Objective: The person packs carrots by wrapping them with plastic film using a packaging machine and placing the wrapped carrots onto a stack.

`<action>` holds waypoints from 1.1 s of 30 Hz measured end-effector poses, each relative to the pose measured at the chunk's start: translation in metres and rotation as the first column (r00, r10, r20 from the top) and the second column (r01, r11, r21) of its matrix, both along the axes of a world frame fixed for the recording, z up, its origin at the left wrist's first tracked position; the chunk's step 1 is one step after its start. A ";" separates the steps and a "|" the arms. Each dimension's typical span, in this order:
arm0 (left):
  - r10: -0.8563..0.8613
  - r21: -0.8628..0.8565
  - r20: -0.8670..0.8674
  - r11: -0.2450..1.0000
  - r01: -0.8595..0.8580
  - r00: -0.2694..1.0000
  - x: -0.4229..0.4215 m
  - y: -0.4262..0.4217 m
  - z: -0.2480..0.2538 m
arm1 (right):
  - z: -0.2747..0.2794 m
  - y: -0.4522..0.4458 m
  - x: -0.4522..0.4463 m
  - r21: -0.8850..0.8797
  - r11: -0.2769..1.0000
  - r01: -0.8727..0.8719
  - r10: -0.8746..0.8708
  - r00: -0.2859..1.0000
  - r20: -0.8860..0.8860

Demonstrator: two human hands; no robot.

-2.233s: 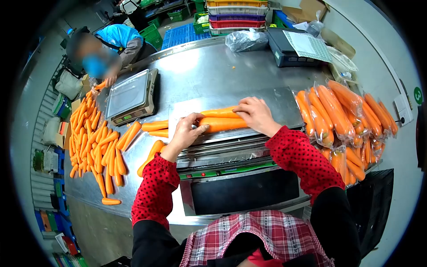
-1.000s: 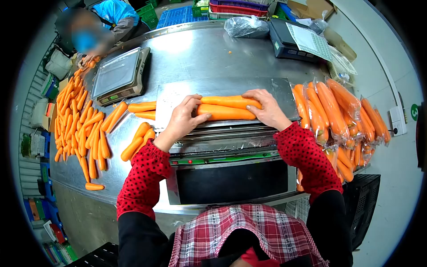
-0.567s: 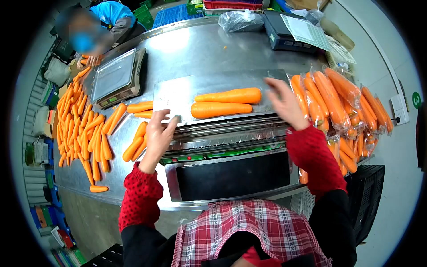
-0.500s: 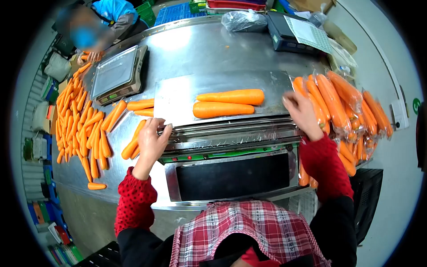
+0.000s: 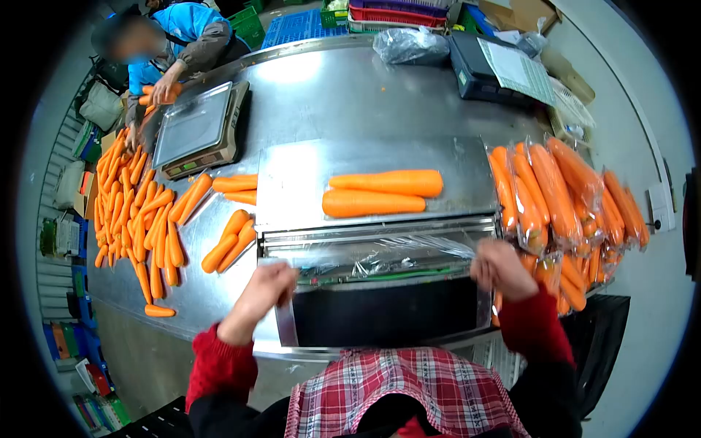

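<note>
Clear plastic film [image 5: 431, 247] stretches between my two hands over the front of a wrapping machine [image 5: 380, 315]. My left hand [image 5: 261, 293], slightly blurred, is closed on the film's left edge, near the machine's front left corner. On the right side, my right hand [image 5: 504, 270] pinches the film's other edge, close to the bagged carrots [image 5: 555, 197]. Two large loose carrots [image 5: 385, 182] lie side by side on the machine's metal top plate [image 5: 292, 171], beyond the film. The machine's dark flat pad lies between my forearms.
Loose carrots [image 5: 150, 219] are heaped at the left, with small groups nearer the machine. A scale [image 5: 193, 128] stands behind them. Across the table, a co-worker [image 5: 186, 36] handles carrots. A dark device [image 5: 482, 69] and a grey plastic bag [image 5: 411, 47] sit at the back.
Both hands have moved toward my body, drawing the film out over the machine's front. The co-worker has lifted carrots beside the scale. The view has shifted slightly.
</note>
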State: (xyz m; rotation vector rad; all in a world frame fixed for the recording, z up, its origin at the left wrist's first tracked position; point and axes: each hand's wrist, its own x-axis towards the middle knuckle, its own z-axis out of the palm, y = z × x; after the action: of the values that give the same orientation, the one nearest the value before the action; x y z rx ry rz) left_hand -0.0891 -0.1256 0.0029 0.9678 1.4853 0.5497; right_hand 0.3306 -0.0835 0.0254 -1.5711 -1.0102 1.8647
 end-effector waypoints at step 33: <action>0.125 0.371 -0.849 0.832 0.412 0.513 0.039 0.176 -0.025 | -0.017 0.131 -0.048 0.354 0.763 -0.541 0.367 0.814 0.451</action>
State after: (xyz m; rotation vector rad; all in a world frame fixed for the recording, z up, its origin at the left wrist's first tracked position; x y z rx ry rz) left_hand -0.0497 0.0503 -0.0218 2.0252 2.1358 0.3499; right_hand 0.2828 0.0475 0.0079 -1.4615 -2.0107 1.4476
